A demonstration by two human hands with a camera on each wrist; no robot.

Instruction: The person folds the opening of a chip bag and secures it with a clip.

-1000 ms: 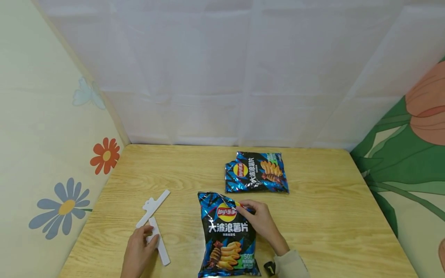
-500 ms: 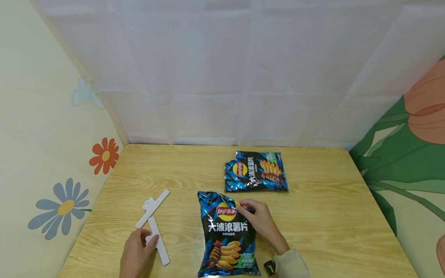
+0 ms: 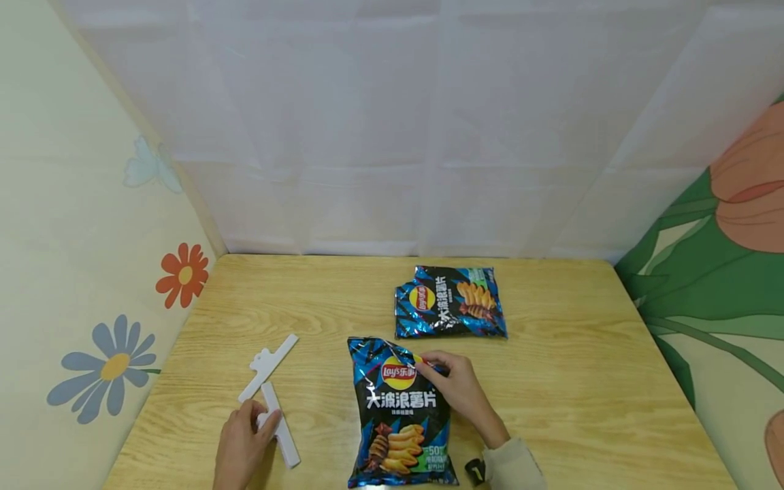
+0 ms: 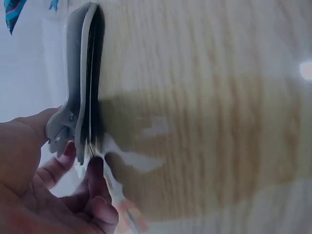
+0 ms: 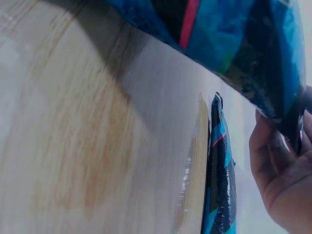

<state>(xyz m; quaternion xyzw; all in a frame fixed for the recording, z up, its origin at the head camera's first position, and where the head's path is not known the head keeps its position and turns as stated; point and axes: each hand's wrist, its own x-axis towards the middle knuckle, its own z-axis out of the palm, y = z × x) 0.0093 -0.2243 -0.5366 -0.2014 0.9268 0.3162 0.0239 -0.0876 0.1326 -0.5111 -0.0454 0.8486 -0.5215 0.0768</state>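
Note:
A white bag clip [image 3: 285, 441] lies on the left of the table, its handle part pinched by my left hand [image 3: 241, 441] between thumb and fingers. The left wrist view shows this clip [image 4: 80, 53] standing on edge, long bars pressed together. Just beyond it is a second white bag clip [image 3: 267, 367], slanting the other way. My right hand [image 3: 461, 388] pinches the folded upper right corner of a blue and black potato chip bag [image 3: 401, 425], which lies upright before me, front facing up. In the right wrist view the fingers [image 5: 265, 146] grip that bag's corner.
Behind the held bag, a second chip bag [image 3: 456, 303] lies sideways, one corner torn or folded in. The wooden table [image 3: 569, 381] ends at a white cloth backdrop [image 3: 367, 136]. Flower-printed walls stand left and right. Something small and black [image 3: 474, 471] is by the right sleeve.

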